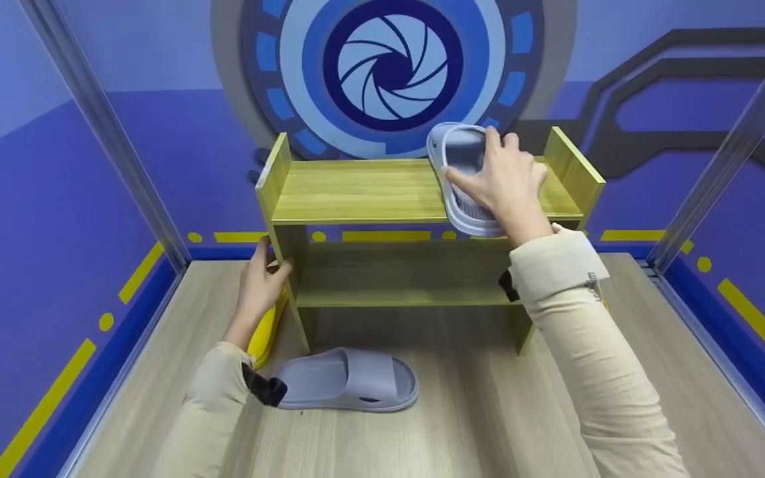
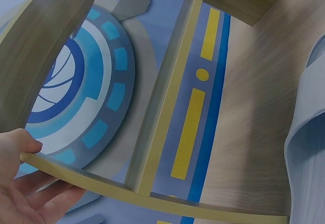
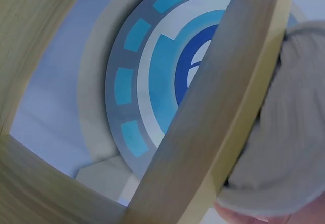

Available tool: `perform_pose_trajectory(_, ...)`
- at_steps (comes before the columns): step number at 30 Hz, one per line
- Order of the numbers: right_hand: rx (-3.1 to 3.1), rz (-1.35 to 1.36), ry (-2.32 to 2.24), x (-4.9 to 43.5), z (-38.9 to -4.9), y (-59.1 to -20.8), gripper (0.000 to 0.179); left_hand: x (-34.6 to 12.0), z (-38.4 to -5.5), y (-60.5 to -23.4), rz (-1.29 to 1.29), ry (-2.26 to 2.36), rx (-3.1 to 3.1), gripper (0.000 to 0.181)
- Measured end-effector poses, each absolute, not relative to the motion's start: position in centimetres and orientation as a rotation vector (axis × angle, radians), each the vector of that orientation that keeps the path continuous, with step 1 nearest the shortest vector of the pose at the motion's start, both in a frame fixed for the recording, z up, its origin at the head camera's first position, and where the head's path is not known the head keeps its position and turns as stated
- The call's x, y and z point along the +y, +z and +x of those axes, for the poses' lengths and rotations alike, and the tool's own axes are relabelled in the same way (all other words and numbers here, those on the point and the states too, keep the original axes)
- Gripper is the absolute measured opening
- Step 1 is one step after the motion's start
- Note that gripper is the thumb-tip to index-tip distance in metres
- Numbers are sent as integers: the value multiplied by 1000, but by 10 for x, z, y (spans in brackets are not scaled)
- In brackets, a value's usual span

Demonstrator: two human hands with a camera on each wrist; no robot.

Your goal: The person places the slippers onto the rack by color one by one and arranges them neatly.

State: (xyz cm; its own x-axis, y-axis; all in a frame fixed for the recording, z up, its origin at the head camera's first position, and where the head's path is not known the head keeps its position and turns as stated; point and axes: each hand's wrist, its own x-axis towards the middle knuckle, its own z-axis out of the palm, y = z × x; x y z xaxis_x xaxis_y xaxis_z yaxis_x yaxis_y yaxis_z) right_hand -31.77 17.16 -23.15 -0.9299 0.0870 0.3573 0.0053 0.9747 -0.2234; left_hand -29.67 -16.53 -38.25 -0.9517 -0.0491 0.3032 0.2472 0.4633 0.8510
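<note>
A small wooden shelf rack (image 1: pixel 356 192) stands on the table, with a top board and a lower board. My right hand (image 1: pixel 509 179) grips a grey slipper (image 1: pixel 465 149) at the right part of the top board, thumb on one side and fingers on the other. In the right wrist view the sole of this slipper (image 3: pixel 289 132) lies close against the board's edge. My left hand (image 1: pixel 263 279) holds the rack's left side panel (image 2: pixel 101 188) between thumb and fingers. A second grey slipper (image 1: pixel 369 382) lies on the table in front of the rack.
Partly hidden behind my left wrist is a yellow object (image 1: pixel 263 338), beside the rack's left panel. Purple-blue walls (image 1: pixel 176 146) with metal corner posts (image 1: pixel 100 126) enclose the wooden table (image 1: pixel 449 438).
</note>
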Motion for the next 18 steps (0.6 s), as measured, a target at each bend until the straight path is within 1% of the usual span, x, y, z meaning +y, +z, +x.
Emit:
perform_pose_trajectory(6,-2678,-20,411,189,-310,-222,89,-166,-296,-383,-157,-1483,-2441,50)
perform_pose_trajectory(14,-2560,64,520,216,-299,-213,70,-166,-296,-383,-157,-1460,-2447,51)
perform_pose_trajectory(18,-2485,180,548,231,-293,-212,57,-165,-296,-382,-156,-1467,-2438,52)
